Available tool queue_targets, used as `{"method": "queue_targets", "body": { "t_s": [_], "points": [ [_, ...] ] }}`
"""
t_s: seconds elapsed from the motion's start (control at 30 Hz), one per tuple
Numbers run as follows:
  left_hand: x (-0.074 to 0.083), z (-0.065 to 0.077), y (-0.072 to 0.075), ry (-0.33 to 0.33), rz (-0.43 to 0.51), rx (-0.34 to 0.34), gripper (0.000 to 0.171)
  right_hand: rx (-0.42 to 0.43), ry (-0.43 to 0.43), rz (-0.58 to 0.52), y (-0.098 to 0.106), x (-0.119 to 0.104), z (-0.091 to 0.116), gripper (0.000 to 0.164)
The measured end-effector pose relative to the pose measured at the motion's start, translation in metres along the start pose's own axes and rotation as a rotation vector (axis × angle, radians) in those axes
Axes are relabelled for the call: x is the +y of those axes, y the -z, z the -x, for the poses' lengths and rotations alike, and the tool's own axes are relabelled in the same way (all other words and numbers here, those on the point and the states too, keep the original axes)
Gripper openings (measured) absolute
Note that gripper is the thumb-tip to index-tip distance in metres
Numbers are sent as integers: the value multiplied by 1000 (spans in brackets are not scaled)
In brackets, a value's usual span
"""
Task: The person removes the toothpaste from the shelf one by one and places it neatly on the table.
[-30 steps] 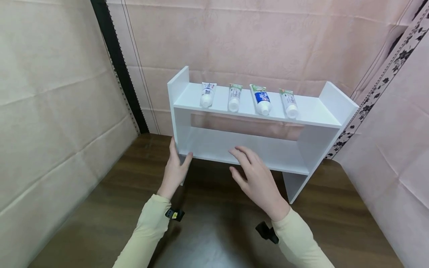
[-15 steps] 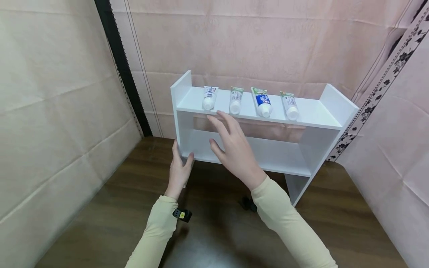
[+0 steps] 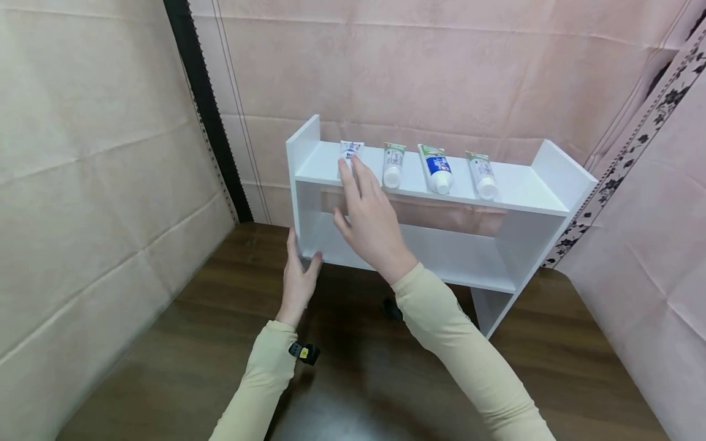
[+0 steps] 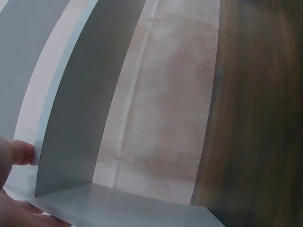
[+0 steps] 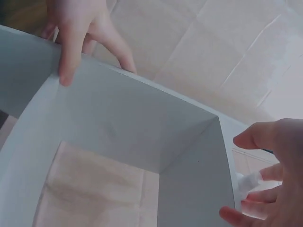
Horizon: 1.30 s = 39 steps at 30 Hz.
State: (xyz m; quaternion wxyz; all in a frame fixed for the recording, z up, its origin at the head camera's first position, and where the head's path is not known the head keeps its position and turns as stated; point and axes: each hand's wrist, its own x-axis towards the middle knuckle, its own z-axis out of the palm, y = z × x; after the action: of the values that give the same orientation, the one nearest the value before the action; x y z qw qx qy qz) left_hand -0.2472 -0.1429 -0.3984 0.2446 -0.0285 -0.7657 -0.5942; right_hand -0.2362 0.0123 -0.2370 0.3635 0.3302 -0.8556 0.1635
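Note:
A white two-tier shelf (image 3: 515,184) stands on the table. My left hand (image 3: 298,282) grips its left side panel near the lower board; in the left wrist view, a finger (image 4: 21,152) lies against the panel edge. The leftmost toothpaste tube (image 3: 351,147) lies on the top board, partly hidden by my right hand (image 3: 372,223), whose fingers reach up over it. From the right wrist, the tube's white cap (image 5: 249,180) shows close to those fingers, with the thumb apart from it. To the right lie a green-topped tube (image 3: 394,165), a blue-labelled tube (image 3: 437,168) and a white-green tube (image 3: 483,174).
Brown wood-grain table (image 3: 182,343) lies under and in front of the shelf. Pale cloth walls (image 3: 441,73) rise behind and at both sides. The lower board (image 3: 447,248) sits below my right hand.
My right hand has moved left and up from in front of the lower board to the leftmost tube. The left hand keeps its grip on the side panel.

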Motion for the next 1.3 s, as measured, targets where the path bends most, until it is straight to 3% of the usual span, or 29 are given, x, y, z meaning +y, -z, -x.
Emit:
{"method": "queue_targets", "body": {
  "t_s": [0.23, 0.43, 0.6, 0.8, 1.1, 1.3],
  "points": [
    [0, -1, 0, 5, 15, -8, 77, -19, -102, 15, -4, -2, -7, 73],
    [5, -3, 1, 41, 10, -19, 76, 38, -158, -46, -1, -2, -11, 56],
    [7, -5, 1, 40, 15, -21, 75, 105, -176, -77, 2, -5, -16, 39],
    [0, -4, -1, 47, 5, 1, 74, 125, -176, -38, 0, -9, -19, 30],
    [-2, -4, -2, 56, 0, 9, 74, 126, -184, -40, -4, -5, -16, 30],
    [-3, -5, -2, 45, 5, 6, 74, 133, -197, -118, -7, -1, -14, 29]
  ]
}}
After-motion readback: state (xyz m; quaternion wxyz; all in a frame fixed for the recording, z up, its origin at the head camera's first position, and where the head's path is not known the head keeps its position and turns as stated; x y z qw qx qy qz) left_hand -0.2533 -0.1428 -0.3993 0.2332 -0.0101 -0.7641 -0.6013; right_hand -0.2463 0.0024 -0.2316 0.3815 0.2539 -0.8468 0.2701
